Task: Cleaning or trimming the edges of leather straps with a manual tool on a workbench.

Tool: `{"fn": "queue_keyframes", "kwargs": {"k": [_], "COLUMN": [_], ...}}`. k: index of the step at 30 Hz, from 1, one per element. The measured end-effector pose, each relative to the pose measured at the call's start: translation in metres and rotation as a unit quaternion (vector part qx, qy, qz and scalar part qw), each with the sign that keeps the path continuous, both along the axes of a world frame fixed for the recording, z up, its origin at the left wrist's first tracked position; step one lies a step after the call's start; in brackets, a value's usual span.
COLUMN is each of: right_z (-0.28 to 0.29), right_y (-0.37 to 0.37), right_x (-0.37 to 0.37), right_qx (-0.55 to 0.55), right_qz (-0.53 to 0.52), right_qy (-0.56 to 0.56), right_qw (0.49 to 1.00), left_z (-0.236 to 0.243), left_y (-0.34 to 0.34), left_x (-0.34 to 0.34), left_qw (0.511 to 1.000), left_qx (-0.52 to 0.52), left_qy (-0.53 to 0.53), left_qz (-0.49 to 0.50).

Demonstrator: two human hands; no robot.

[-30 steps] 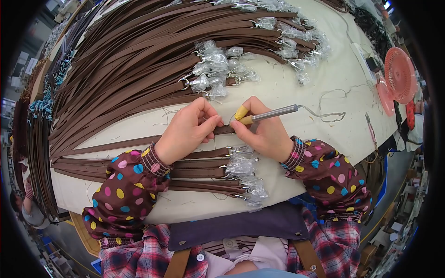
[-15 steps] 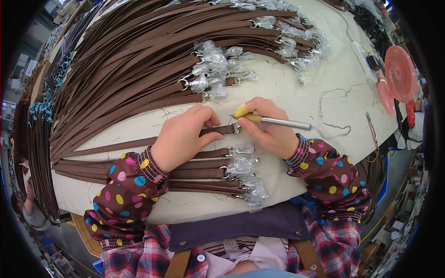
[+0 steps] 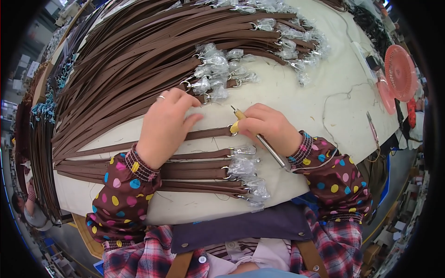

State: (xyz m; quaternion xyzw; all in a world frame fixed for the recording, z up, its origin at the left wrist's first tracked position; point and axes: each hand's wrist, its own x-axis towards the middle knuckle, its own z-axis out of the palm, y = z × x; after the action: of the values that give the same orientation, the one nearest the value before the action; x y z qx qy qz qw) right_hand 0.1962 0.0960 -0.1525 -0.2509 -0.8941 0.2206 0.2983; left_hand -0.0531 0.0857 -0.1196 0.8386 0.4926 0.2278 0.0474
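Observation:
My right hand [image 3: 273, 127] grips a corded pen-shaped tool [image 3: 269, 149] with a tan collar and silver barrel, its thin dark tip pointing up and away. A yellow cover wraps one fingertip. Close by that hand, a single brown strap [image 3: 208, 133] lies across the table, its metal ring end partly hidden by my fingers. My left hand [image 3: 169, 123] hovers above the straps with curved fingers, thumb apart, and nothing visible in it. Beyond its fingertips are strap ends with metal clasps wrapped in clear plastic [image 3: 218, 92].
Nearer me lie several brown straps [image 3: 199, 169] with plastic-wrapped clasps [image 3: 243, 167]. A large pile of straps [image 3: 139, 60] covers the far left. At right are red plastic baskets [image 3: 399, 72], a power strip [image 3: 364, 60], pink-handled snips [image 3: 371, 126] and the tool's cord [image 3: 325, 109].
My left hand has let go of the single strap and moved away and left. My right hand has swung the tool's tip upward, off the strap's end; its barrel now points toward me.

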Motion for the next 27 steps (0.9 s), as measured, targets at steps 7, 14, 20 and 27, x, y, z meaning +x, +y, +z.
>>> {"fn": "queue_keyframes", "kwargs": {"k": [7, 14, 20, 27], "right_z": [0.002, 0.005, 0.002, 0.014], "right_y": [0.0, 0.002, 0.0, -0.01], "right_x": [-0.006, -0.005, -0.001, -0.013], "right_qx": [0.031, -0.029, -0.077, -0.242], "right_qz": [0.004, 0.019, -0.039, -0.041], "right_qy": [0.021, 0.016, 0.086, 0.182], "right_qw": [0.999, 0.999, 0.993, 0.952], "left_z": [-0.009, -0.013, -0.002, -0.002], "left_y": [-0.012, -0.037, -0.014, -0.01], "left_x": [0.014, 0.01, 0.013, 0.012], "left_qw": [0.974, 0.994, 0.955, 0.937], "left_qx": [-0.204, -0.074, -0.276, -0.32], "left_qy": [-0.082, -0.049, -0.098, -0.123], "left_qz": [-0.053, -0.063, -0.038, -0.067]}}
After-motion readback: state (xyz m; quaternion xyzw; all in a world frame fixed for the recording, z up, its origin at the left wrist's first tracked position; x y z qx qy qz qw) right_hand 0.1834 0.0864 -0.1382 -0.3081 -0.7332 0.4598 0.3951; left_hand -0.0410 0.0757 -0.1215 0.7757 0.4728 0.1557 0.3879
